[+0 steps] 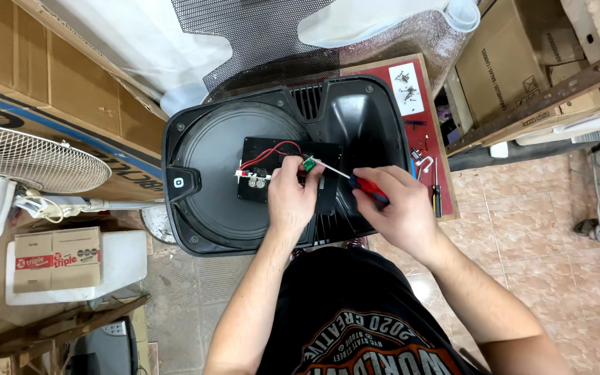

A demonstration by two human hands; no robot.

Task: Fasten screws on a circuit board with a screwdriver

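Observation:
A large black plastic speaker housing (196, 208) lies face down in front of me, with a black rectangular plate (258, 149) at its middle and red and black wires (272, 149) running over it. My left hand (292, 198) pinches a small green circuit board (309, 164) over the plate. My right hand (397, 208) grips a screwdriver (355, 179) with a red and blue handle. Its thin metal shaft points left and its tip touches the green board.
A red board (418, 132) with loose screws, a white paper and a second screwdriver (437, 198) lies right of the housing. Cardboard boxes stand at left and upper right. A white fan grille (29, 160) sits at left, black mesh (258, 35) behind, tiled floor at right.

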